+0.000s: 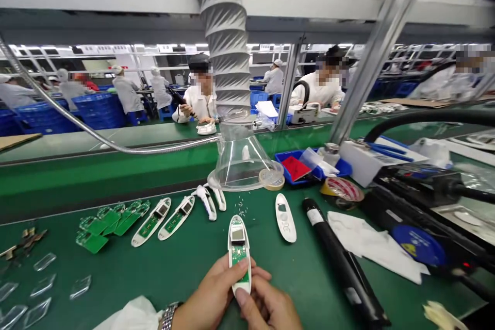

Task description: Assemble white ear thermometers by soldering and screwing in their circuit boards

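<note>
Bare at the bottom of view, the left hand (209, 294), with a silver link watch (168, 316) at its wrist, and the right hand (268, 307) hold a white oblong plastic housing (238, 255) showing a green circuit board (240, 258). Their fingers (242, 296) are clenched on it, above the green worktop (297, 273). Just right lies a white oval plastic cover (285, 217); left lie two white housings with green boards (151, 221). Farther ahead stands a clear plastic funnel hood (243, 162).

Left hand (207, 294), right hand (266, 309), holding white casing (237, 221), green circuit board (240, 260)
</note>
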The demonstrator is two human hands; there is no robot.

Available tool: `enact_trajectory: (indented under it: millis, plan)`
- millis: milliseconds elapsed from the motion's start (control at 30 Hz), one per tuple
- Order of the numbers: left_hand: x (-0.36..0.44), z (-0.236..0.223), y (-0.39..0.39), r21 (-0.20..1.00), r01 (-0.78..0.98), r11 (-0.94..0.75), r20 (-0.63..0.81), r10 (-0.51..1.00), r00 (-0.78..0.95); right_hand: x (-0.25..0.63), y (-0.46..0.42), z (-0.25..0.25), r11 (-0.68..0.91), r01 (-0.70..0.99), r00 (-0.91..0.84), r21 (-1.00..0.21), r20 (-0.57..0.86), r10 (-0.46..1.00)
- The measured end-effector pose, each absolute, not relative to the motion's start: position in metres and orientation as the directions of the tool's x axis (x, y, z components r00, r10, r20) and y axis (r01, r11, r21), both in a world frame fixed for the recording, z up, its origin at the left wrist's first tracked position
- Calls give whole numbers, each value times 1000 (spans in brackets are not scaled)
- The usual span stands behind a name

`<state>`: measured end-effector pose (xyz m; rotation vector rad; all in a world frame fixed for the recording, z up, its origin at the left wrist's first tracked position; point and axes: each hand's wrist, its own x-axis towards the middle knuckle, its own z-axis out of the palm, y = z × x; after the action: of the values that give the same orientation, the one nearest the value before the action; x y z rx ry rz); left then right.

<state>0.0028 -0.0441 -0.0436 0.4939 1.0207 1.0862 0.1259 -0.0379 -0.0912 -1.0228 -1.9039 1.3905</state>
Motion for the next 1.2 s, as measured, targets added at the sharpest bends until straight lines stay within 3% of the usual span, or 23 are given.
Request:
enact_trajectory:
  millis: [400,633,767,867,967,1067,1100,1200]
  plan:
    - [1,-43,-50,855,-377,356,-326,935,143,127,-40,-78,244,273,-557,-931,53,829]
    - [-32,-26,-50,941,-261,214,-230,973,-31,137,-41,-66,159,288,-473,-944,4,881]
    - [-43,-25,-56,921,-284,267,-292,955,-49,143,-34,-67,415,456,-408,-787,230,884]
    - [-44,-31,-57,903,-327,277,-308,950,-47,140,-34,-69,529,613,-492,-587,240,837]
    - [-47,-33,-55,892,-393,222,-274,958,-80,131,-41,-62,660,540,-743,-522,71,665]
    - [-51,-32,-51,909,-365,201,-261,958,-121,122,-47,-48,720,198,-964,-665,0,265]
    - [-51,-31,-51,918,-340,203,-261,956,-133,119,-48,-44,704,163,-972,-692,11,235]
    - [-53,-32,-49,925,-316,212,-264,955,-133,110,-49,-47,666,363,-865,-652,29,500]
